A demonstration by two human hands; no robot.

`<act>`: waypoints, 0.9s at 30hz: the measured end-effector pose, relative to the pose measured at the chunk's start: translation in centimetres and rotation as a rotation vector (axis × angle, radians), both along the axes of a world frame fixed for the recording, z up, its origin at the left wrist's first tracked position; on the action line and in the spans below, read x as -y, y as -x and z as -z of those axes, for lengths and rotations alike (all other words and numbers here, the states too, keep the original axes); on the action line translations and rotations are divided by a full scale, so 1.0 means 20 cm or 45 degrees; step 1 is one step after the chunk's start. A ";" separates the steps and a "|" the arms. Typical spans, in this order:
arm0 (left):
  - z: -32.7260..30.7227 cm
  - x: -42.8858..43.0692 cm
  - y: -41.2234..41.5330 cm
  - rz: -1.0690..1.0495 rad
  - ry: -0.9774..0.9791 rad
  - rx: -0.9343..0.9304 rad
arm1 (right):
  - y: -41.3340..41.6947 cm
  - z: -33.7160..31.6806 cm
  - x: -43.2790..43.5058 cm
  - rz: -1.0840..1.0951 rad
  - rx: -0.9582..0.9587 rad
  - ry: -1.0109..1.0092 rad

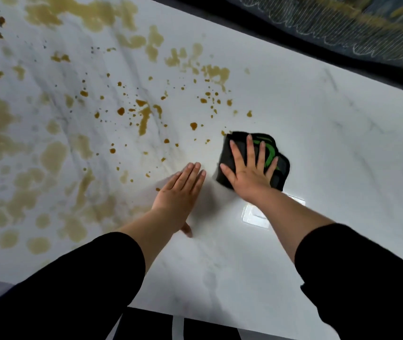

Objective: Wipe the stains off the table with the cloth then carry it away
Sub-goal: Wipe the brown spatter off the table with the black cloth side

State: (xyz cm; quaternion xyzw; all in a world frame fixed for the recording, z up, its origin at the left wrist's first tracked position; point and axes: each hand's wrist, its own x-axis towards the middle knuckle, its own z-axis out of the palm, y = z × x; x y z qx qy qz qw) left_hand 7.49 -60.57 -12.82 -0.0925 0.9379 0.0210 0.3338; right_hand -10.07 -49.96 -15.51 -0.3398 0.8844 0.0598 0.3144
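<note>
Marble table (318, 143) under brown stains (144, 116), cloth (281, 171) half hidden beneath right hand (249, 169)

- No legible text, numbers or brand names on any surface in view.
- cloth (282, 173): black with a curved green marking, possibly a logo. It is partly covered by the fingers of the right hand (249, 176) and too blurred to make out letters.
- table (342, 143): only marble veining and brown stains, nothing printed.

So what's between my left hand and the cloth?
Only a narrow strip of bare table, unstained, separates the left hand from the cloth under the right hand, in the head view.
</note>
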 end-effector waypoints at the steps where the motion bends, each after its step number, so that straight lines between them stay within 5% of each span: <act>1: 0.00 0.00 0.00 0.010 0.008 0.002 | 0.02 0.00 0.02 -0.016 0.002 0.014; 11: -0.05 -0.01 0.01 0.004 0.031 0.045 | -0.21 -0.05 -0.33 -0.181 0.158 -0.116; 21: -0.01 0.02 0.01 0.001 -0.051 0.083 | 0.19 -0.01 0.39 -0.230 0.059 -0.004; 27: -0.03 0.00 0.04 -0.027 -0.015 0.181 | 0.12 -0.03 0.11 -0.382 0.086 0.007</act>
